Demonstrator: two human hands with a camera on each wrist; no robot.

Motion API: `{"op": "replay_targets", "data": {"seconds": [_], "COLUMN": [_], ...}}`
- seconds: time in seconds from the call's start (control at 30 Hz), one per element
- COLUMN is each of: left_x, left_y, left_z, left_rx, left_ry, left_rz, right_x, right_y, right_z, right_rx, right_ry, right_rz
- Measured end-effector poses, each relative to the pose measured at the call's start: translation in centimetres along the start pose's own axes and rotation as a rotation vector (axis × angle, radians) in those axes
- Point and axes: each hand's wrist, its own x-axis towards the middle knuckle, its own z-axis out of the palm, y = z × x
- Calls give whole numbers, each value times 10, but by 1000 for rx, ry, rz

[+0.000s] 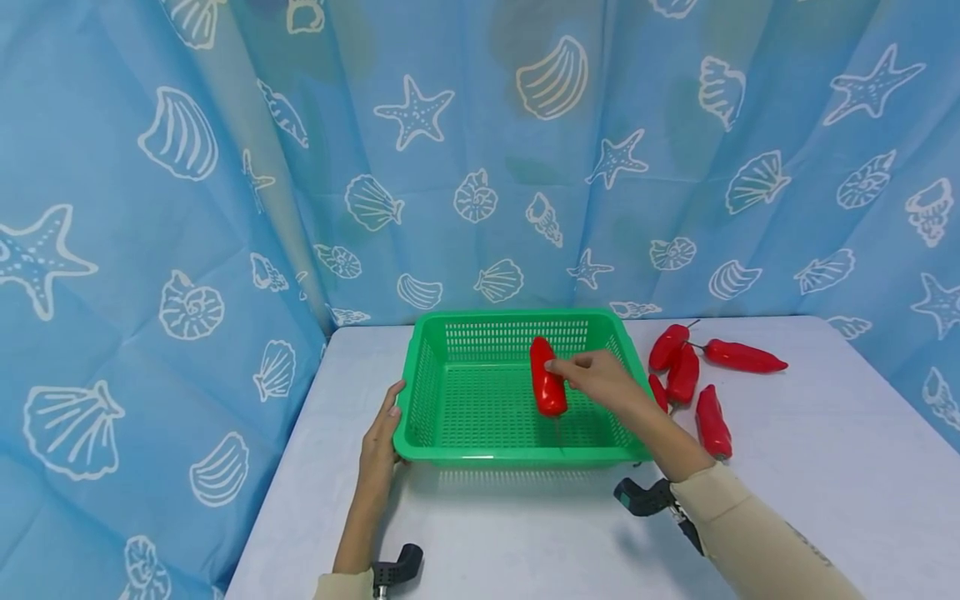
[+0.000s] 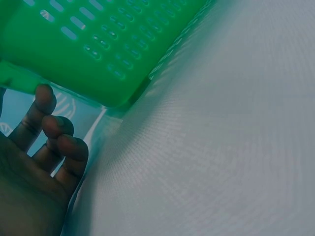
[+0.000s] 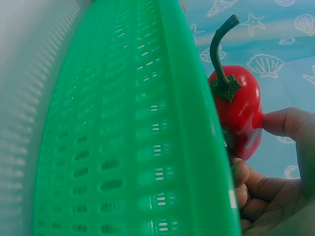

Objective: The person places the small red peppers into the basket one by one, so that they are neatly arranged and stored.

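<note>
A red chili pepper (image 1: 548, 377) with a thin stem is held over the inside of a green plastic basket (image 1: 517, 454). My right hand (image 1: 600, 379) pinches it between thumb and fingers. In the right wrist view, the pepper (image 3: 241, 98) shows its curved green stem and the thumb pressing its side, while the basket wall (image 3: 123, 147) hides part of the hand. My left hand (image 1: 380, 429) holds the basket's left rim. The left wrist view shows that hand's (image 2: 44, 147) fingers bent, one fingertip at the underside of the rim (image 2: 19, 78).
Several red peppers (image 1: 682, 375) lie on the white table (image 1: 780, 450) right of the basket, one (image 1: 714, 423) near my right forearm. A blue curtain with shell patterns (image 1: 480, 167) hangs behind and to the left of the table.
</note>
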Motion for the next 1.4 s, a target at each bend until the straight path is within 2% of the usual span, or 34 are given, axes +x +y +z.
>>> {"op": "replay_targets", "data": {"seconds": [0.37,0.63,1.03,1.13,1.4], "left_x": [0,1,2,1,-11], "left_y": [0,-2,0,6,38], "left_z": [0,1,1,1,-2], "left_rx": [-2,12,-1,-1,3], "left_ry": [-7,-2,-4,-14,-28], "left_rz": [35,40,30,14,9], "right_x": [7,11,21,22,32], "right_y": [-4,-5,-19,-21,-26], "right_z": [12,22,36,40,49], "right_rx": [-22,-16,-10,-7,-40], "right_ry": [9,-4,-21,-29,-51], "right_rz": [-13,-10,-7,-5,-28]}}
